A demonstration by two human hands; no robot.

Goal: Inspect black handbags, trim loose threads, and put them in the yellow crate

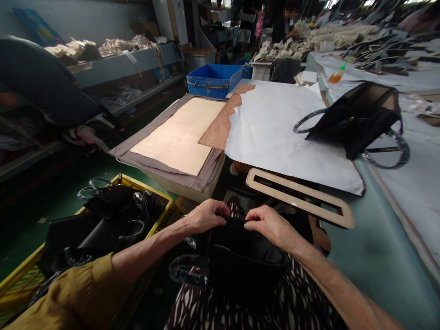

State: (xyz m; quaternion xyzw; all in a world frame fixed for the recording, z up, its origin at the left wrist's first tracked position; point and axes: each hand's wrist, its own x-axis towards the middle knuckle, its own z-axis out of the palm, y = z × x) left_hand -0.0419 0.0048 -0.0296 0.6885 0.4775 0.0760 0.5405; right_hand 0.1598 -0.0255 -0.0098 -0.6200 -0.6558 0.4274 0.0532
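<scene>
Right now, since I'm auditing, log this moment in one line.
left hand: holding black bag at rim; right hand: same rim; bag: on lap; yellow crate: black bags inside

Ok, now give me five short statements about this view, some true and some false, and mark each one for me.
1. The left hand and right hand both hold the top edge of the lap bag. True.
2. A red crate stands at the left. False: the one there is a yellow crate.
3. A second bag rests at the right, partly over a white sheet. True.
4. A round frame lies beyond the right hand. False: it is a long slotted frame.
5. A blue bin stands beyond the pale board. True.
</scene>
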